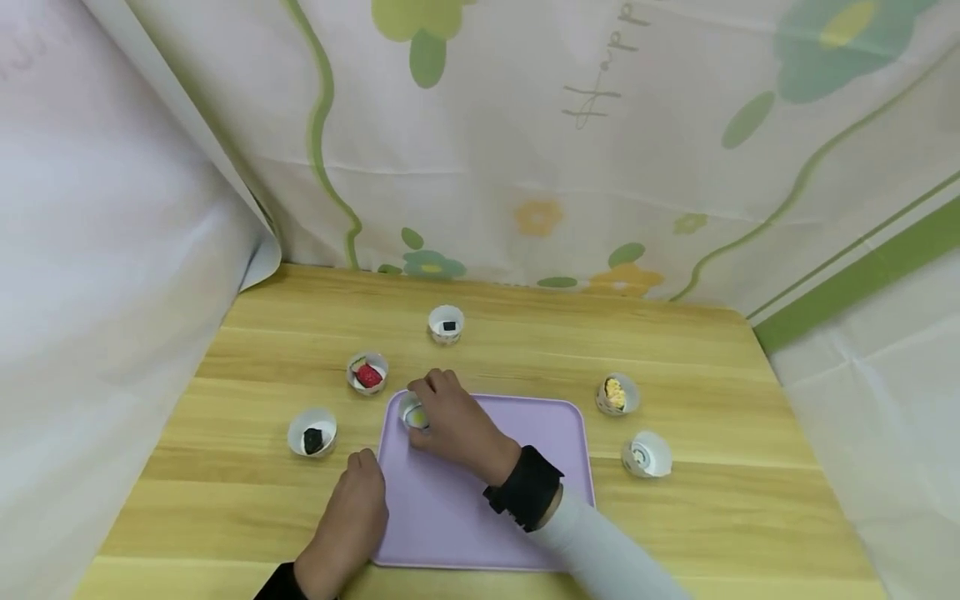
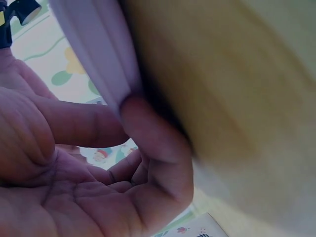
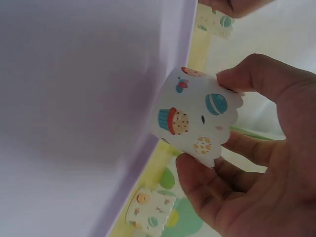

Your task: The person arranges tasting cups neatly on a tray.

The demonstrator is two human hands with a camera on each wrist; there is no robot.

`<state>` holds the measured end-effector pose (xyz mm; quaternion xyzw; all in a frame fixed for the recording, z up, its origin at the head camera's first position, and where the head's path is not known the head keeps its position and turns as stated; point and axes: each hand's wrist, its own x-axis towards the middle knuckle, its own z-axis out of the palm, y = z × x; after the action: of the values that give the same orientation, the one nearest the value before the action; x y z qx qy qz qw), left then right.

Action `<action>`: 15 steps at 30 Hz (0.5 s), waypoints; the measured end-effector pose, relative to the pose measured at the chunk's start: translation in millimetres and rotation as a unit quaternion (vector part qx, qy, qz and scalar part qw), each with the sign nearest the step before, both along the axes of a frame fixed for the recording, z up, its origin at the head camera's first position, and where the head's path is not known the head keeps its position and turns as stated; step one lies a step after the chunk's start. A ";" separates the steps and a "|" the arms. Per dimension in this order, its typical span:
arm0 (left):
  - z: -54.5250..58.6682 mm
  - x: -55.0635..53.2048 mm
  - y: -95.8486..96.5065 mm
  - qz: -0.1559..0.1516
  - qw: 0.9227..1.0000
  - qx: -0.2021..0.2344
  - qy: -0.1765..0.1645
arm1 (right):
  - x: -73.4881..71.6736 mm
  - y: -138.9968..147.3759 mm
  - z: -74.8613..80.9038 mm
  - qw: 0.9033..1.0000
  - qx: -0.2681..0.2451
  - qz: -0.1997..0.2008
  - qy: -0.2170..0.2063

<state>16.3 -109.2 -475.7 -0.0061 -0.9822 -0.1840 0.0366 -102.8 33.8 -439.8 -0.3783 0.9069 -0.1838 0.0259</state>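
Note:
My right hand (image 1: 457, 425) grips a white paper baking cup (image 3: 197, 116) printed with cupcakes and macarons, thumb and fingers on opposite sides of its scalloped rim. Something yellow-green (image 1: 417, 417) shows inside it. The cup stands at the far left corner of a lilac tray (image 1: 472, 508). At the tray's near left side, my left hand (image 1: 352, 508) pinches the tray edge (image 2: 106, 44) between thumb and curled index finger. Left of the tray are a cup holding a black piece (image 1: 312, 441) and one with a red piece (image 1: 367, 375).
Beyond the tray stands a cup with a small black-and-white piece (image 1: 447, 326). To the right are a cup with a yellow-topped piece (image 1: 615, 393) and a cup with a white swirled piece (image 1: 642, 455). A flower-print curtain (image 1: 487, 167) hangs behind the wooden table (image 1: 712, 533).

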 end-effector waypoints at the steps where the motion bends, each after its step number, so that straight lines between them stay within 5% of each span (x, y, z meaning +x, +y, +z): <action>1: -0.4 0.2 0.0 0.000 1.000 0.001 -0.002 | 1.1 -1.2 -1.1 1.000 -0.001 0.001 0.002; 15: -4.5 -0.1 -1.1 0.014 1.000 0.022 0.002 | 8.6 -8.1 -8.7 0.999 0.036 0.008 0.025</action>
<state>16.2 -110.2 -480.3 0.0076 -0.9778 -0.2054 0.0414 -94.2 25.7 -448.5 -0.3889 0.9101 -0.1418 0.0185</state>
